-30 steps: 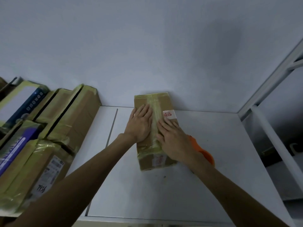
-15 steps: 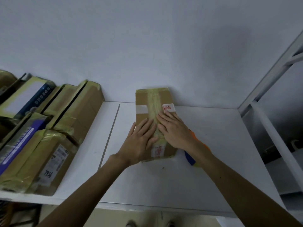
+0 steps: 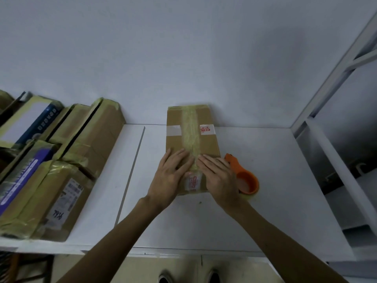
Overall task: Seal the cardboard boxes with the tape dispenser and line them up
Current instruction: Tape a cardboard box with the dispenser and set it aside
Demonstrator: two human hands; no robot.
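Fingers straight and gripping nothing, my left hand (image 3: 170, 178) and right hand (image 3: 219, 178) press the taped cardboard box's (image 3: 208, 144) near end; the orange tape dispenser (image 3: 244, 174) lies at three o'clock.

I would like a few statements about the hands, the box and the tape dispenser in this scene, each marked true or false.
1. The left hand and the right hand lie flat on the cardboard box. True.
2. The right hand grips the tape dispenser. False: the dispenser lies on the table, right of the box.
3. A tape strip runs lengthwise along the box's top. True.
4. The other boxes stand right of it. False: they are on its left.
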